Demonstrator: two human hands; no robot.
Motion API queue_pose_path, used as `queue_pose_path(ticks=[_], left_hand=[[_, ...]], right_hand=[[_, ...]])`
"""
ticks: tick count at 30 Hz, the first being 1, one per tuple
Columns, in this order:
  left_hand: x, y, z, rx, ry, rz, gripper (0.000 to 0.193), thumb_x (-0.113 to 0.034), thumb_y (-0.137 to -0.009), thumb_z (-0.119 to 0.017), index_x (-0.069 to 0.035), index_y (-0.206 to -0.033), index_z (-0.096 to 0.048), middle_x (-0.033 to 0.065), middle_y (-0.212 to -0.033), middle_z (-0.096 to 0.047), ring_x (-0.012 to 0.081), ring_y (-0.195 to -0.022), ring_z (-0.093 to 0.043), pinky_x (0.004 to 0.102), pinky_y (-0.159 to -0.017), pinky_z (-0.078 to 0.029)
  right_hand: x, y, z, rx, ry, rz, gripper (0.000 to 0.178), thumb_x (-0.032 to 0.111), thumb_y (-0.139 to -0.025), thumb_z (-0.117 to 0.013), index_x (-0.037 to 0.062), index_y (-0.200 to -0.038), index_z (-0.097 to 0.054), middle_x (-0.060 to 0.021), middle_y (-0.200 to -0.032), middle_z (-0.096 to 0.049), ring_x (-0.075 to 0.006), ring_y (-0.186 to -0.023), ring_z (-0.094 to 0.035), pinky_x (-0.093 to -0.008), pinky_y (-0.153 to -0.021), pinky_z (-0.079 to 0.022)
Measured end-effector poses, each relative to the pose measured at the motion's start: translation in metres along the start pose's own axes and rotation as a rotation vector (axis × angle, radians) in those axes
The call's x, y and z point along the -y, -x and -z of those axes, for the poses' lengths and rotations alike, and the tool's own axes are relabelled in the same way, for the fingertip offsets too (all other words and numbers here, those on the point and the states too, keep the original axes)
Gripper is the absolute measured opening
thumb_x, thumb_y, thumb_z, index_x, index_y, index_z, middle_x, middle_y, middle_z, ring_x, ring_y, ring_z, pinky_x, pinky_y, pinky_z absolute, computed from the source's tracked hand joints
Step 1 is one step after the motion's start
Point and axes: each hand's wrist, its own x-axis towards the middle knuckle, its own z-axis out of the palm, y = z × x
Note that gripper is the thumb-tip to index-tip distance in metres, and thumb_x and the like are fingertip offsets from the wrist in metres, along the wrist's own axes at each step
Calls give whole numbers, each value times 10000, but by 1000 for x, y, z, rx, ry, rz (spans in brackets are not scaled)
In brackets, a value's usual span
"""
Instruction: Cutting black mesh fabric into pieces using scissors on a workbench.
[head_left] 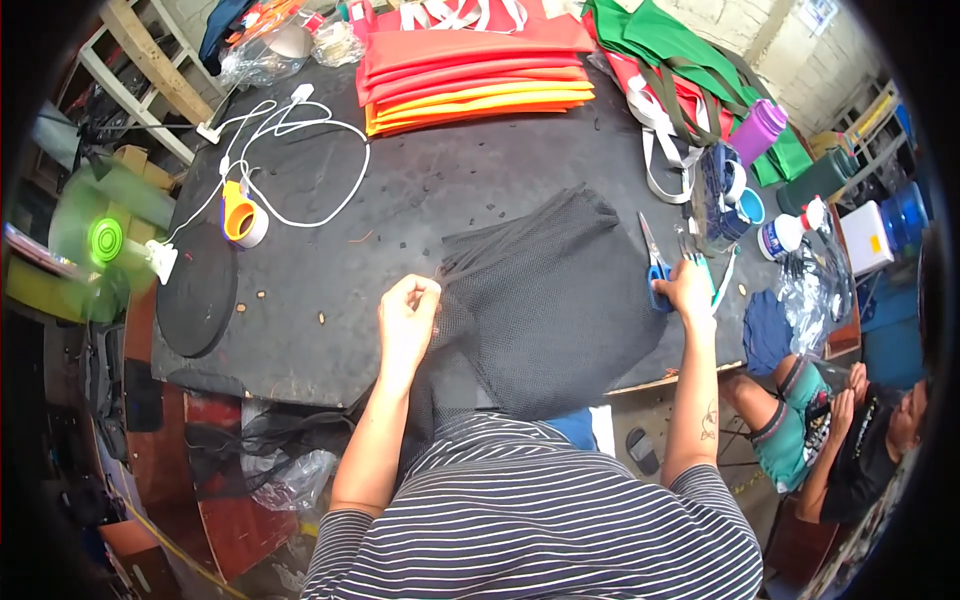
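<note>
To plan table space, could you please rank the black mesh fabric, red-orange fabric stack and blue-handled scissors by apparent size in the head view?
Largest to smallest:
Black mesh fabric
Red-orange fabric stack
Blue-handled scissors

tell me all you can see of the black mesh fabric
The limp black mesh fabric, finely netted, lies on the flat black tabletop, its far end layered in narrow folds, its near side past the table edge by the striped shirt. The bare left hand is at its left edge; the grip is unclear.
</note>
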Motion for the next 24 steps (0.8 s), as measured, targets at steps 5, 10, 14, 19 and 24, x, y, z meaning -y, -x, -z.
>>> queue_pose_path(ticks=[5, 10, 14, 19, 24], left_hand=[[9, 3, 6, 103, 11, 34, 74, -64, -828, -567, -9, -793, -601, 14, -627, -561, 41, -450, -456, 180, -403, -368], [5, 2, 8, 123, -16, 19, 81, -77, -826, -575, -12, -790, -606, 10, -623, -561, 38, -457, -457, 179, -408, -371], [2, 2, 12, 126, -50, 12, 86, -91, -823, -588, -15, -791, -610, 5, -615, -558, 35, -457, -454, 178, -411, -366], [1, 2, 11, 141, -63, 12, 93, -102, -824, -596, -15, -793, -611, 1, -614, -557, 31, -455, -448, 176, -411, -357], [-5, 5, 8, 142, -67, -1, 98, -106, -827, -600, -16, -792, -610, -5, -611, -551, 29, -455, -445, 176, -410, -353]], right_hand=[[-22, -14, -4, -27, -71, -15, 361, 294, -585, -733, 6, -774, -624, -171, -760, -644, -306, -746, -635, -379, -683, -487], [-46, -9, 16, -41, -819, -37, 154, 117, -738, -624, -14, -816, -603, -96, -719, -645, -117, -642, -598, -221, -555, -443], [-1, 37, 14, 29, -1272, 52, 209, 66, -709, -668, 31, -889, -568, -104, -857, -653, -121, -706, -599, -238, -652, -465], [49, 36, -24, -12, -1325, 53, 305, 34, -672, -738, 2, -907, -545, -115, -873, -647, -130, -765, -601, -246, -706, -475], [74, -25, -42, -273, -999, 27, 352, 60, -620, -794, -1, -853, -538, -66, -742, -625, -120, -648, -587, -242, -603, -480]])
